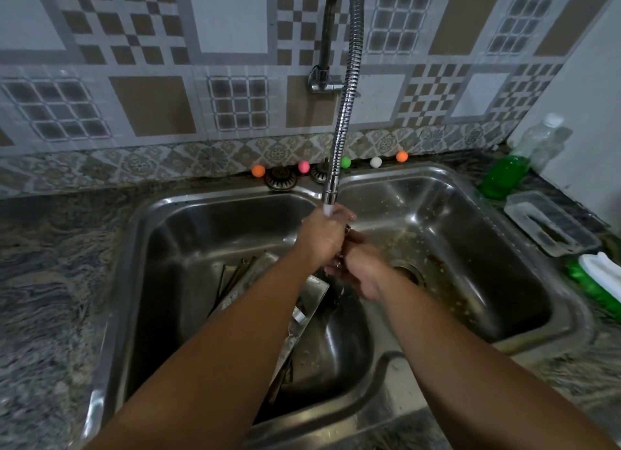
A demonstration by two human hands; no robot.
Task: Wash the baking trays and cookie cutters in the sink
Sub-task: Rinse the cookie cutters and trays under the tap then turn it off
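Note:
Both my hands meet under the nozzle of the flexible faucet (330, 194), above the divider of the double steel sink (201, 199). My left hand (321, 239) is curled just under the water stream. My right hand (361, 269) closes against it from the right. Between them shows a small metal piece, apparently a cookie cutter (347, 228), mostly hidden by fingers. Metal baking trays (248, 273) lean stacked in the left basin, partly covered by my left forearm.
The right basin (477, 248) holds its drain (411, 273) and scattered food bits. On the right counter stand a green soap bottle (502, 175), a clear plastic box (551, 226) and a green-and-white brush (601, 276). Small coloured balls (258, 170) line the back ledge.

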